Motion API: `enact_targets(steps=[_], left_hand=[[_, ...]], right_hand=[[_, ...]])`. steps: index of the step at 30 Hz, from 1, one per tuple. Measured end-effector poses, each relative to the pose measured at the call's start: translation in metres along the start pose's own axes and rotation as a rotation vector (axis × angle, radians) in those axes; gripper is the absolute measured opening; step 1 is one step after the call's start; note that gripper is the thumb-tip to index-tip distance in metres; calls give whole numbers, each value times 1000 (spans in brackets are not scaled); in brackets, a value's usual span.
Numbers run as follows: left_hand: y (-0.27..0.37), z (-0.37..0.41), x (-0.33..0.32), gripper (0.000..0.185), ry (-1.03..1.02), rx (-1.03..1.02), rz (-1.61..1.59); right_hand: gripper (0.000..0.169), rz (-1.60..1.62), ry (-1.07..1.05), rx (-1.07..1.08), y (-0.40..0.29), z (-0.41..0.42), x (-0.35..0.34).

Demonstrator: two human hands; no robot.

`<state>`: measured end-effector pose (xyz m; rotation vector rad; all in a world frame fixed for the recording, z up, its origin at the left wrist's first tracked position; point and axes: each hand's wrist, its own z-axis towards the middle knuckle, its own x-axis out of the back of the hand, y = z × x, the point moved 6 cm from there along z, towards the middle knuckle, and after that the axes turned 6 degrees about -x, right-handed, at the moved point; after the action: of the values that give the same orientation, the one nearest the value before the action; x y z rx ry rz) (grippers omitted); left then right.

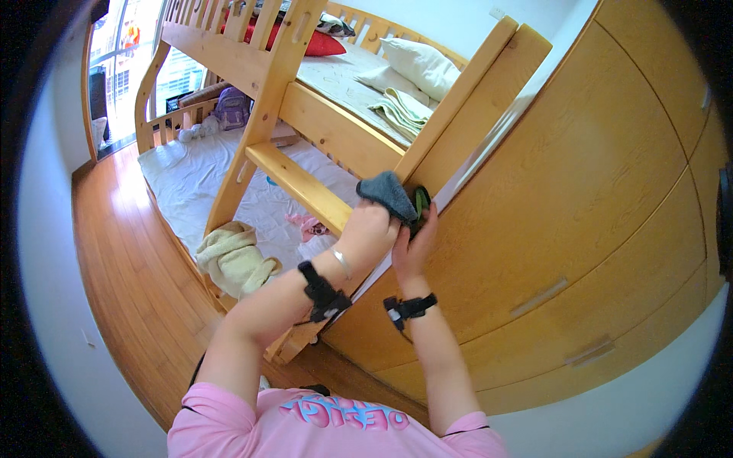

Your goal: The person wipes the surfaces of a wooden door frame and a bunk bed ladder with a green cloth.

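Note:
My left hand (372, 228) is closed around a grey-blue fuzzy cloth (385, 193) with a dark edge. The cloth is bunched over the knuckles, beside the post (458, 109) of a wooden bunk bed. Close on its right, my right hand (414, 252) has its fingers on a dark object with a green part (421, 201). What that object is cannot be told, as the cloth and fingers cover much of it. Both hands meet between the bed's ladder step (303, 186) and the wooden wardrobe (550, 189).
A beige towel (235, 255) hangs by the ladder's foot. Pink fabric (309, 226) and a purple backpack (232, 109) lie on the lower bunk's white sheet (194, 163). Pillows (421, 63) and a folded pale green cloth (401, 111) rest on the upper bunk.

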<state>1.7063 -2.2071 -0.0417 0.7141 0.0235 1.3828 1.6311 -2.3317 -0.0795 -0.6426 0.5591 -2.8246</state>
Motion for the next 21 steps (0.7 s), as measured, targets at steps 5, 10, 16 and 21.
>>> enact_targets(steps=[5,10,16,21], left_hand=[[31,83,9,11,142,-236,260],[65,174,41,14,277,-271,196],[39,226,53,23,102,-216,-345],[13,155,35,22,-132,-171,-392]], right_hand=[[88,-200,35,-216,9,-40,-28],[90,79,95,-445,46,-73,-64],[80,94,127,-392,32,-72,-65],[80,5,151,-336,35,-72,-62]])
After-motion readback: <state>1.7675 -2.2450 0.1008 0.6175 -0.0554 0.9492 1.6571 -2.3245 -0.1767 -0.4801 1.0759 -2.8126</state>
